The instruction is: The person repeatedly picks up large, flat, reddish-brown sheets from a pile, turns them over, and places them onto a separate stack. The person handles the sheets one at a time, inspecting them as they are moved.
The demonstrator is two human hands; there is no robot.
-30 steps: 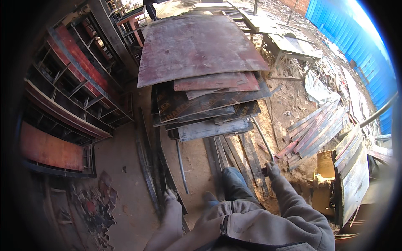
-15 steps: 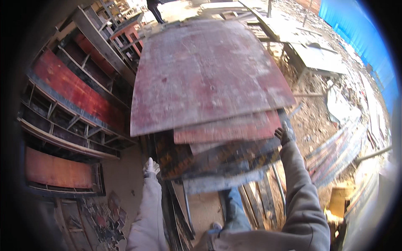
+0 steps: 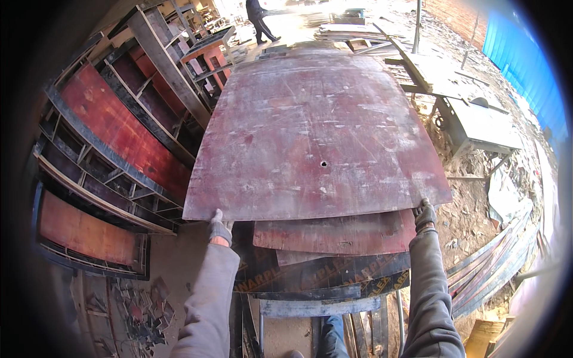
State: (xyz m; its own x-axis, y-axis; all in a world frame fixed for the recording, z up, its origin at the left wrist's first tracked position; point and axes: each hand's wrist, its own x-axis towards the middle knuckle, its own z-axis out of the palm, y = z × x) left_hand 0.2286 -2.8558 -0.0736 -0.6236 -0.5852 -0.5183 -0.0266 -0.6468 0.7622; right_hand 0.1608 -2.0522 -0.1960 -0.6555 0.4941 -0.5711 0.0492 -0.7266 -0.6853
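Observation:
A large worn reddish plywood sheet (image 3: 310, 131), with a small hole near its front, lies on top of a stack. My gloved left hand (image 3: 220, 227) grips its near edge toward the left corner, thumb on top and fingers underneath out of sight. At the right end of the same edge, my gloved right hand (image 3: 424, 215) holds it likewise. Beneath lie a smaller red board (image 3: 334, 234) and dark printed panels (image 3: 322, 277), all resting on a metal-legged stand (image 3: 316, 306).
Framed red panels (image 3: 119, 125) lean in rows on the left, above scrap pieces (image 3: 146, 316) on the floor. A table saw (image 3: 483, 122) stands at right, before a blue fence (image 3: 522, 65). A person (image 3: 258, 21) walks at the far end.
Both hands have reached forward and taken hold of the sheet's near edge. The view has shifted, and the person at the back is now more fully in sight.

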